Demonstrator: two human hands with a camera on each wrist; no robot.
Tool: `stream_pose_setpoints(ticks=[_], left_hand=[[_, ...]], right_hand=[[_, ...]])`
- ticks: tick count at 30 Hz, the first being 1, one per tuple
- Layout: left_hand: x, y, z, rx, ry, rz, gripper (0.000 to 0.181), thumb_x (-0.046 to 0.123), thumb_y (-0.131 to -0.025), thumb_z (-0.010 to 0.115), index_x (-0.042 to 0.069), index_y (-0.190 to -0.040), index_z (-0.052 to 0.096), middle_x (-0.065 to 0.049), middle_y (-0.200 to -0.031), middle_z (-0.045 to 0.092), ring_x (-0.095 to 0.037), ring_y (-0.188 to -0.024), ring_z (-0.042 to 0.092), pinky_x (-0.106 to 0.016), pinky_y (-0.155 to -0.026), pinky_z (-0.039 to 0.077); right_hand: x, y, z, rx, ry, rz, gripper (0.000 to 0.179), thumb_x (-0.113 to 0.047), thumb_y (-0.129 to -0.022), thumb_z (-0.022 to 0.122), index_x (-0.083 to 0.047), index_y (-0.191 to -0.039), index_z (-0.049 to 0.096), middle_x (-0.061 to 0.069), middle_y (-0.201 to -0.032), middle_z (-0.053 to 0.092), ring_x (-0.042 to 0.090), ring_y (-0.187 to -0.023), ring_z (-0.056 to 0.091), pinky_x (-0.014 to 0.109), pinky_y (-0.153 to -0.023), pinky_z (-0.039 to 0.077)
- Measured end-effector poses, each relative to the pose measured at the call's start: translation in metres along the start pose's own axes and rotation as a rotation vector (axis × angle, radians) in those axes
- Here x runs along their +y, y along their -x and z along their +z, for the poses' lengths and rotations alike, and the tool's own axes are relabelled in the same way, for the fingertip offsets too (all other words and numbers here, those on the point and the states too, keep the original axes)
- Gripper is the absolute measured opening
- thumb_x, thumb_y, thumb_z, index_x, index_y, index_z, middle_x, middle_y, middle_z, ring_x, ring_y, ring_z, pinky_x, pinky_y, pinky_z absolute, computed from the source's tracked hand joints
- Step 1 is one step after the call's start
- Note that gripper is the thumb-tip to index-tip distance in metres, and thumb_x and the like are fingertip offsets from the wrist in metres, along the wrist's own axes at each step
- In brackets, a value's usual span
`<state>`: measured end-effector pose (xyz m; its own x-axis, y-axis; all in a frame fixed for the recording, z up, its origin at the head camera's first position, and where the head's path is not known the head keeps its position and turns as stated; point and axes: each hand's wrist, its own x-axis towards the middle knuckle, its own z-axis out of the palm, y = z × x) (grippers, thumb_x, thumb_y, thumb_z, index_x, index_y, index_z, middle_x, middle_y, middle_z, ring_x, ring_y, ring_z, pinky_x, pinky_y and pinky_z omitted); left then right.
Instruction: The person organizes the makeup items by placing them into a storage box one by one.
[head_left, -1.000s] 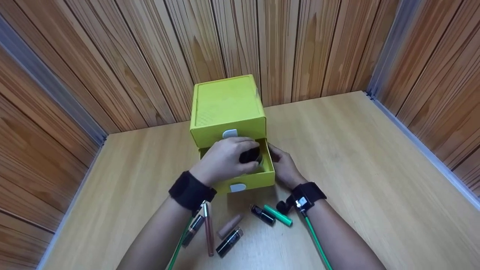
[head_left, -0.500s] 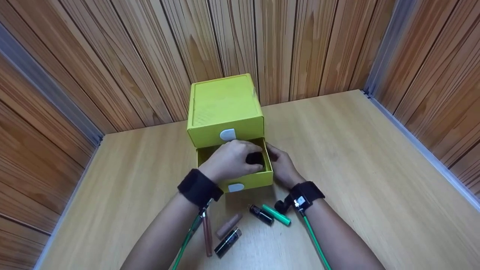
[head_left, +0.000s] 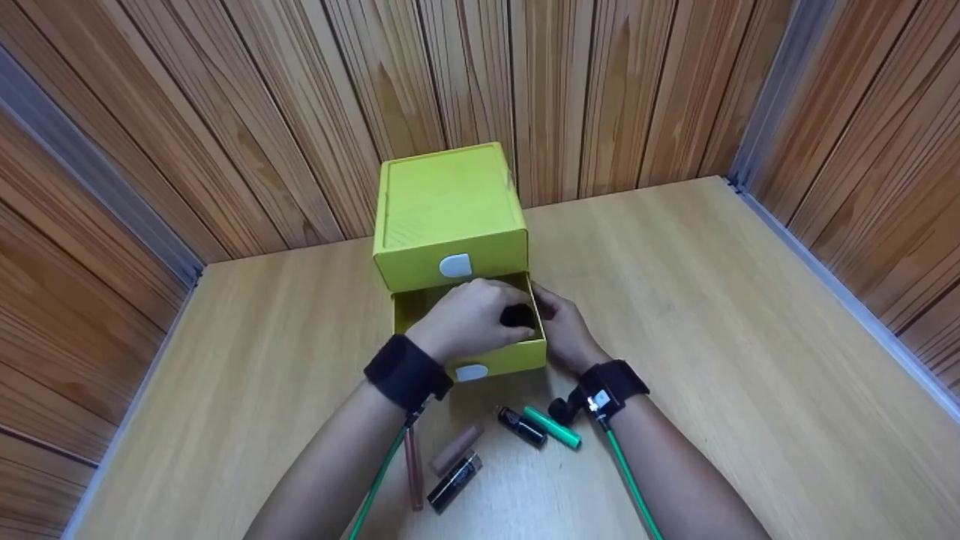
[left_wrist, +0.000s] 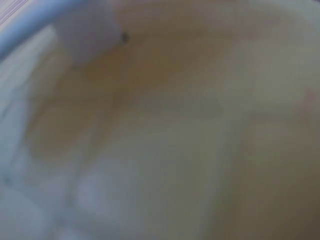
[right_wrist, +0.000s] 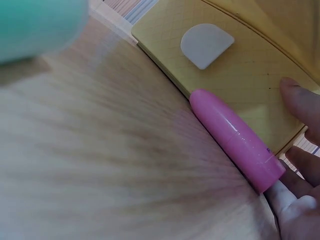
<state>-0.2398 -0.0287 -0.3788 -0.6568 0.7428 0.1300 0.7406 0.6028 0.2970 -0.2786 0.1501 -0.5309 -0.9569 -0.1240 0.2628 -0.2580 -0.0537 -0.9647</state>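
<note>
From the head camera, a yellow-green two-drawer organiser box point(head_left: 450, 217) stands on a wooden table point(head_left: 712, 315) against a slatted wall, its lower drawer point(head_left: 480, 358) pulled open toward the person. The left hand point(head_left: 469, 319) reaches down into that drawer with its fingers curled round a small black round item point(head_left: 517, 316), probably a jar or compact, which sits inside the drawer at its right side. The right hand point(head_left: 566, 330) lies against the drawer's right wall; this view does not show what it holds. In front of the drawer lie loose cosmetics: a green tube point(head_left: 553, 428), a short black tube point(head_left: 523, 427), a brown lipstick point(head_left: 457, 450), a black lipstick point(head_left: 454, 482) and a slim lip-gloss wand point(head_left: 413, 471). The left wrist camera gives only a pale yellowish blur, too close to tell anything. The right wrist camera shows a pink lipstick tube point(right_wrist: 235, 140) in that hand, its base held at the fingers point(right_wrist: 302, 102), lying across the drawer's yellow front by the white pull tab point(right_wrist: 206, 45). The step in hand looks like setting the black item down in the drawer; the next move would call for the left fingers to let go and lift clear, leaving room for the pink tube to go in.
</note>
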Motion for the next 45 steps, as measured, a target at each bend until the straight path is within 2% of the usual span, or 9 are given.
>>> stream_pose_setpoints(ticks=[5, 9, 15, 20, 29, 33, 40, 43, 45], left_hand=[[0.000, 0.000, 0.000, -0.062, 0.050, -0.056, 0.033, 0.040, -0.092, 0.068, 0.015, -0.113, 0.071, 0.007, -0.106, 0.067, -0.006, -0.092, 0.060, -0.027, -0.081, 0.051], [-0.001, -0.001, 0.001, -0.090, 0.089, -0.076, 0.034, 0.042, -0.092, 0.067, 0.015, -0.113, 0.069, 0.008, -0.103, 0.066, -0.007, -0.087, 0.059, -0.026, -0.078, 0.051], [-0.002, -0.001, 0.002, -0.103, 0.096, -0.045, 0.031, 0.032, -0.094, 0.067, 0.012, -0.118, 0.068, 0.004, -0.105, 0.066, -0.009, -0.091, 0.059, -0.026, -0.078, 0.050], [-0.002, 0.000, 0.001, -0.089, 0.051, -0.040, 0.031, 0.027, -0.096, 0.064, 0.011, -0.123, 0.067, 0.001, -0.114, 0.065, -0.011, -0.103, 0.056, -0.028, -0.086, 0.049], [-0.001, 0.006, -0.001, -0.083, 0.035, -0.012, 0.032, 0.029, -0.099, 0.059, 0.012, -0.125, 0.065, 0.002, -0.113, 0.066, -0.010, -0.099, 0.059, -0.029, -0.086, 0.050], [-0.001, 0.021, -0.008, 0.035, -0.008, 0.063, 0.033, 0.027, -0.098, 0.061, 0.010, -0.126, 0.065, -0.001, -0.116, 0.067, -0.013, -0.107, 0.060, -0.031, -0.092, 0.049], [-0.020, 0.078, -0.024, 0.467, 0.071, 0.237, 0.023, 0.011, -0.092, 0.068, 0.004, -0.114, 0.070, -0.006, -0.113, 0.069, -0.017, -0.107, 0.062, -0.031, -0.093, 0.050], [-0.035, 0.098, -0.030, 0.587, 0.064, 0.227, 0.020, 0.009, -0.090, 0.070, 0.004, -0.109, 0.071, -0.007, -0.108, 0.070, -0.018, -0.101, 0.065, -0.031, -0.090, 0.052], [-0.045, 0.107, -0.033, 0.622, 0.056, 0.189, 0.018, 0.011, -0.089, 0.072, 0.004, -0.106, 0.072, -0.006, -0.104, 0.071, -0.018, -0.098, 0.066, -0.033, -0.087, 0.053]], right_hand=[[0.000, 0.000, 0.000, -0.002, 0.027, 0.026, 0.063, 0.003, -0.090, 0.064, -0.016, -0.146, 0.045, 0.004, -0.140, 0.052, 0.016, -0.129, 0.047, 0.028, -0.106, 0.038], [-0.001, -0.001, -0.001, -0.001, 0.028, 0.031, 0.063, 0.002, -0.090, 0.065, -0.015, -0.146, 0.044, 0.006, -0.141, 0.052, 0.018, -0.129, 0.047, 0.028, -0.106, 0.037], [-0.002, -0.002, -0.003, -0.033, 0.021, 0.023, 0.061, 0.001, -0.092, 0.064, -0.009, -0.148, 0.040, 0.010, -0.142, 0.050, 0.020, -0.130, 0.046, 0.030, -0.106, 0.038], [-0.003, -0.003, -0.004, -0.039, 0.017, 0.014, 0.063, -0.003, -0.091, 0.068, -0.014, -0.148, 0.042, 0.006, -0.142, 0.051, 0.017, -0.130, 0.046, 0.030, -0.106, 0.038], [0.000, 0.000, -0.002, -0.033, -0.017, -0.014, 0.063, -0.005, -0.090, 0.070, -0.017, -0.146, 0.045, 0.003, -0.138, 0.055, 0.017, -0.127, 0.049, 0.031, -0.105, 0.040], [0.000, 0.000, -0.001, -0.028, -0.025, -0.011, 0.063, 0.001, -0.089, 0.067, -0.020, -0.146, 0.047, 0.002, -0.138, 0.055, 0.018, -0.128, 0.049, 0.031, -0.106, 0.039], [0.000, 0.001, 0.001, -0.010, 0.057, -0.016, 0.063, 0.002, -0.090, 0.065, -0.021, -0.145, 0.047, 0.001, -0.138, 0.055, 0.016, -0.128, 0.048, 0.030, -0.107, 0.037], [0.000, 0.002, 0.000, -0.015, 0.048, -0.002, 0.062, 0.000, -0.091, 0.066, -0.022, -0.145, 0.046, 0.000, -0.139, 0.054, 0.016, -0.129, 0.047, 0.031, -0.108, 0.036], [0.000, 0.002, -0.002, -0.017, 0.040, -0.005, 0.061, -0.001, -0.091, 0.066, -0.023, -0.145, 0.046, 0.000, -0.139, 0.054, 0.016, -0.129, 0.047, 0.032, -0.108, 0.036]])
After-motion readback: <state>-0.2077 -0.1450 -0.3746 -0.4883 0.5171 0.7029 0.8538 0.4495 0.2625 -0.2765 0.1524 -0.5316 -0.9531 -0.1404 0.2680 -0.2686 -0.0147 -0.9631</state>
